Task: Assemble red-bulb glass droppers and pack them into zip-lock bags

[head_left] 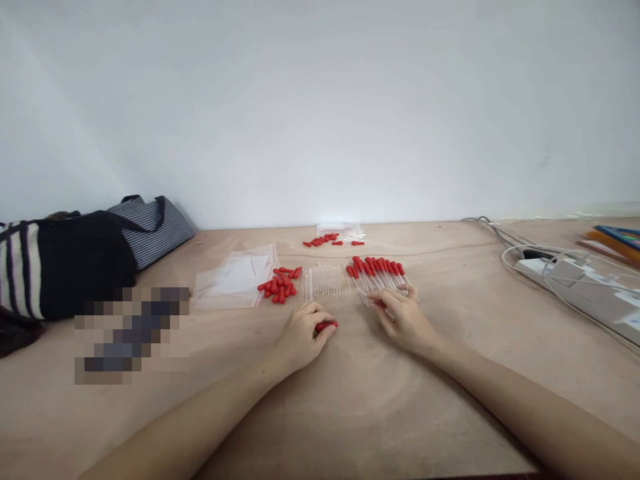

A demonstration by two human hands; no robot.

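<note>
My left hand [306, 337] is closed round a red rubber dropper bulb [326, 325], low over the table. Fingertips of my right hand [400, 317] pinch the lower end of a glass dropper [361, 293] at the left end of a row. The other droppers in that row [383, 267] lie side by side, red bulbs pointing away from me. Between my hands and farther back, bare glass tubes [325, 280] lie together. A pile of loose red bulbs [281, 285] sits just left of them.
Clear zip bags [230, 280] lie flat left of the pile. More red bulbs [323, 239] and thin white pieces are at the back by the wall. Bags [80, 260] stand at far left, beside a blurred patch. A power strip [575, 287] with cables lies right.
</note>
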